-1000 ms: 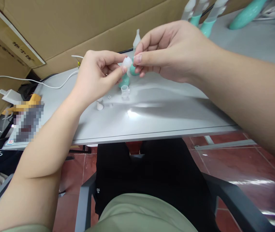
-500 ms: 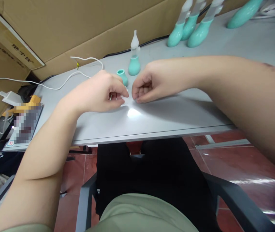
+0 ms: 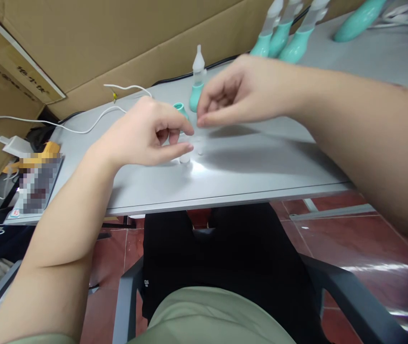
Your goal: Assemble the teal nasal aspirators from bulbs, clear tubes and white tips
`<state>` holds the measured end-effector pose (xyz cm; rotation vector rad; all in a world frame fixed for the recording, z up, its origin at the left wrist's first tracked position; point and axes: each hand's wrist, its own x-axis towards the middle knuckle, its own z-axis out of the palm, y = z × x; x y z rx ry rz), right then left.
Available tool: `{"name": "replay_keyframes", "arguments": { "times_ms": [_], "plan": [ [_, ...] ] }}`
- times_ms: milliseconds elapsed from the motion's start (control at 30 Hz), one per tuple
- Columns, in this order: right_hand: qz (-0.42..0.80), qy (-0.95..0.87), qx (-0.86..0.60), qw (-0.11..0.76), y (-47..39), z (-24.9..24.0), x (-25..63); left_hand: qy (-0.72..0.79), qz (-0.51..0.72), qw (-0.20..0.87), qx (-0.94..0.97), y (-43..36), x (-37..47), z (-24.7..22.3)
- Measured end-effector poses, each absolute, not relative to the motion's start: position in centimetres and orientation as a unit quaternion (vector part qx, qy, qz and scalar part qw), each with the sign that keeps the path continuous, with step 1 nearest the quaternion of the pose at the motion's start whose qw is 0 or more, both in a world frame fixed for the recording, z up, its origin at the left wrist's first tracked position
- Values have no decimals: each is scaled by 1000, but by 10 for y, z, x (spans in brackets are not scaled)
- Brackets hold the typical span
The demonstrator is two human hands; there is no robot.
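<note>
My left hand point(image 3: 153, 131) is over the table, its thumb and index fingertips apart around a clear, whitish piece point(image 3: 184, 156) that it does not visibly grip. Just to the right, a small translucent piece point(image 3: 200, 147) rests on the table. Above that piece is my right hand point(image 3: 230, 95), its fingers curled and the thumb tip close to them; anything between them is too small to tell. A teal bulb with an open neck point(image 3: 179, 107) is partly hidden behind my left hand. Behind my right fingers stands a teal bulb with a clear tube and white tip point(image 3: 198, 67).
Several teal bulbs with clear tubes point(image 3: 299, 43) stand at the back right, beside another teal bulb point(image 3: 359, 21). A white cable point(image 3: 92, 125) runs across the left of the grey table point(image 3: 175, 191). A blurred flat device point(image 3: 40, 186) and a yellow object point(image 3: 52, 149) are far left.
My right hand has risen away from the table, uncovering the small translucent piece. My left thumb and index finger have spread, and the clear piece below them now shows.
</note>
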<state>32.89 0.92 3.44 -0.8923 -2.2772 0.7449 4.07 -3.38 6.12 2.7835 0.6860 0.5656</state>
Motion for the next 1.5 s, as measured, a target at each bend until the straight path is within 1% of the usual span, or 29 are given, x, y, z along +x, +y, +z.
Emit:
{"name": "replay_keyframes", "arguments": {
  "times_ms": [100, 133, 167, 233, 333, 500, 600, 667, 800, 900, 1000, 1067, 1233, 1400, 1500],
  "plan": [
    [237, -760, -384, 468, 21, 36, 329, 206, 284, 67, 934, -30, 41, 56],
    [230, -716, -409, 516, 28, 35, 328, 208, 294, 53, 932, -28, 41, 54],
    [219, -693, -428, 537, 35, 33, 327, 213, 294, 40, 931, -25, 41, 51],
    [204, -680, -454, 539, 50, 26, 324, 225, 286, 20, 931, -19, 40, 47],
    [189, -690, -473, 515, 66, 15, 319, 230, 289, 10, 929, -14, 39, 42],
    [174, -728, -459, 479, 65, 6, 309, 210, 331, 4, 920, -12, 39, 34],
    [182, -730, -451, 481, 62, 10, 309, 210, 347, 7, 914, -9, 38, 30],
    [197, -720, -442, 498, 59, 14, 313, 218, 361, 6, 907, -6, 37, 27],
    [251, -688, -388, 560, 48, 27, 322, 246, 410, -14, 878, -1, 39, 22],
    [324, -676, -313, 584, 35, 33, 321, 211, 484, -30, 848, 0, 44, 21],
    [394, -668, -234, 586, 26, 31, 312, 180, 522, -50, 832, -3, 47, 23],
    [432, -670, -190, 573, 23, 26, 305, 187, 509, -43, 839, -6, 46, 27],
    [502, -671, -133, 529, 20, 17, 297, 278, 398, 22, 874, -15, 45, 37],
    [509, -676, -124, 518, 17, 18, 300, 259, 442, 14, 859, -20, 51, 35],
    [500, -689, -120, 511, 13, 20, 302, 278, 429, 5, 859, -20, 50, 37]
  ]
}}
